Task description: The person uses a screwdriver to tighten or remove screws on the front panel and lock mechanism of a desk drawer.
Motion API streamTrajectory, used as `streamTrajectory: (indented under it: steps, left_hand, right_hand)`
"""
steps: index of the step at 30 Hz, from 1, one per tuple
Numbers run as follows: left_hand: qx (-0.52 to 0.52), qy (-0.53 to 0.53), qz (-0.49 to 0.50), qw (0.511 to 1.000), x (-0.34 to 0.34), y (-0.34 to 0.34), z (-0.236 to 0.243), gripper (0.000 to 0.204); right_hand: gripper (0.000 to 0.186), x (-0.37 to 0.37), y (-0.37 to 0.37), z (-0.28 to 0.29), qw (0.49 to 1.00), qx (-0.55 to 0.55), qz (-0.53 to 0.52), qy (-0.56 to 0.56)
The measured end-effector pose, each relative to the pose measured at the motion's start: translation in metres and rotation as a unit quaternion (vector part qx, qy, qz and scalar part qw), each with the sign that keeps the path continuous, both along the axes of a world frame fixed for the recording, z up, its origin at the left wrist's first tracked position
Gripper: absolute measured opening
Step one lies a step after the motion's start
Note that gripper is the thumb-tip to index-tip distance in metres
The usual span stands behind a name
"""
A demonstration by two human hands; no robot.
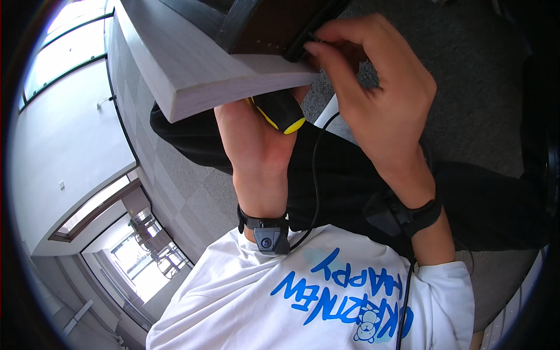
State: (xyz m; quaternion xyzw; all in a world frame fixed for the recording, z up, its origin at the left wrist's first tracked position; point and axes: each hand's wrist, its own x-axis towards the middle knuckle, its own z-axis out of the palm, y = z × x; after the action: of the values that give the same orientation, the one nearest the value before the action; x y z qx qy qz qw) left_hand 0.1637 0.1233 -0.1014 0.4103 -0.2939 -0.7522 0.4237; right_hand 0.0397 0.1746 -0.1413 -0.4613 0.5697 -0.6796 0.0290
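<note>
A pale wood-grain board (204,76) juts toward me at the top, with a dark brown panel (262,32) standing against it. Under the board, my left hand (259,143) is closed around a black-and-yellow tool handle (283,112), rounded like a screwdriver's. The board hides its far end and most of my fingers. My right hand (382,87) is to the right of the panel, thumb and forefinger pinched at a black strip (298,49) along the panel's edge. Whatever small piece sits between those fingertips is too hidden to name.
A black cable (316,169) runs between my forearms, up from the camera strapped to my left wrist (266,240). My dark-trousered legs lie beneath my hands. Grey carpet (169,181) stretches left toward a white wall (76,151) and a doorway.
</note>
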Motion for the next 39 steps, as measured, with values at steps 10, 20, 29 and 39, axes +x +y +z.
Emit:
streamTrajectory:
  steps: [10, 20, 29, 39]
  left_hand:
    - [-0.015, 0.059, -0.053, 0.997, 0.004, 0.003, -0.006, 0.033]
    - [0.010, 0.042, -0.012, 0.999, 0.004, 0.003, -0.008, 0.042]
    - [0.007, 0.043, -0.025, 0.999, 0.006, 0.004, -0.006, 0.032]
    - [0.008, 0.041, -0.016, 0.999, 0.008, 0.003, -0.008, 0.039]
  right_hand:
    - [0.014, -0.001, -0.003, -0.006, 0.994, -0.006, -0.050, 0.095]
    - [0.018, 0.002, 0.001, -0.010, 0.998, -0.027, -0.021, 0.054]
    - [0.017, 0.001, 0.002, -0.005, 0.993, -0.022, -0.040, 0.109]
    - [0.020, 0.000, 0.005, -0.008, 0.994, -0.005, -0.037, 0.099]
